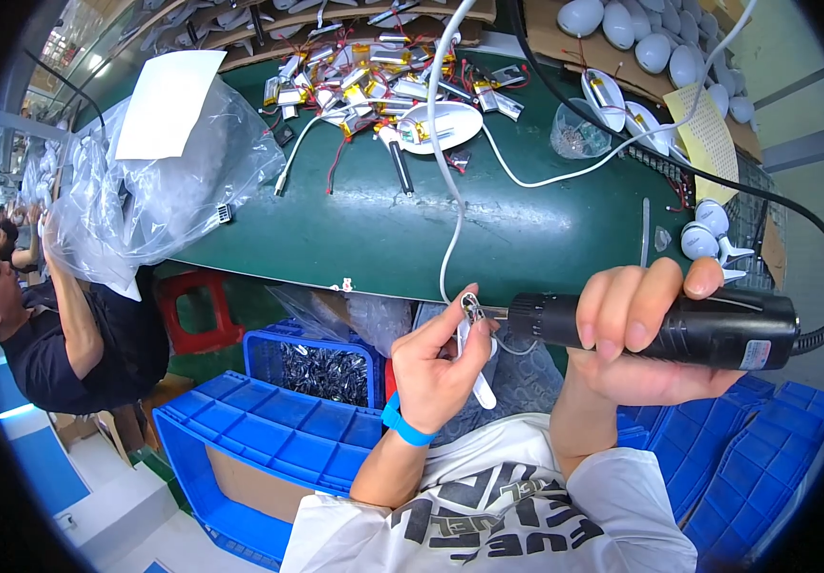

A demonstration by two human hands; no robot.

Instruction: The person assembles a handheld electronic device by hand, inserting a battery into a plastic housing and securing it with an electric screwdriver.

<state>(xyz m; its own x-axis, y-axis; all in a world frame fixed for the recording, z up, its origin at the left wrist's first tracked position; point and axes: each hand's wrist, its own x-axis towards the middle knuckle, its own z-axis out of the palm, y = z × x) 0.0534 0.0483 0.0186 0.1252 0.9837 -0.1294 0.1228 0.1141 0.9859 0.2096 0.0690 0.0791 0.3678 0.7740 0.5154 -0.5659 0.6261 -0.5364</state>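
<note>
My left hand pinches a small white plastic part with a flat, rounded handle end, just off the table's front edge. Its upper end, between thumb and fingers, shows something dark and metallic, too small to make out. Wrapped around a black electric screwdriver, my right hand holds the tool level, its bit pointing left at that upper end. Whether the bit touches a screw is hard to see. A white cable runs down from above to beside my left fingertips.
Across the green table lie a pile of small battery cells, a white oval shell and a clear cup. Plastic bags cover the left. Blue crates stand below. Another person is at far left.
</note>
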